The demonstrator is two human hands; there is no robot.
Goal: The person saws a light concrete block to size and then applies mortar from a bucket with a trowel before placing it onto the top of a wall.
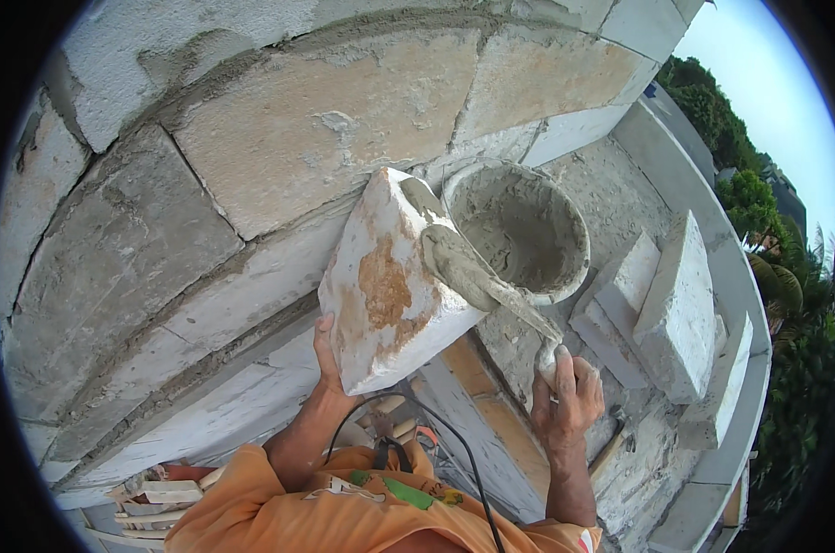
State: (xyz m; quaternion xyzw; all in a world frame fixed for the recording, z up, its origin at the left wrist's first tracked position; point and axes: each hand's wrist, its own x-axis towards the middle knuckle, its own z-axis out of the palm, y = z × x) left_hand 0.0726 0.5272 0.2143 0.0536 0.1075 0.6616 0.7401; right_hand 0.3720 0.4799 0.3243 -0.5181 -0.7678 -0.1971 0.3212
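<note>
A white lightweight block (381,286) with a brown stain on its face is held up in front of the wall. My left hand (327,358) grips its lower left edge, with part of the fingers hidden behind it. My right hand (568,394) is closed round the handle of a mortar-coated trowel (468,267), whose blade lies against the block's upper right side. Grey wet mortar (423,197) is spread along that side. Just beyond the block stands a round bucket (579,235) with mortar inside, its rim crusted grey.
A block wall (325,129) with mortar joints rises ahead. Several white block pieces (680,313) lean on the rough ledge at right, bounded by a low parapet (754,313). Wooden boards (491,405) show below the block. Beyond the parapet are trees (754,207).
</note>
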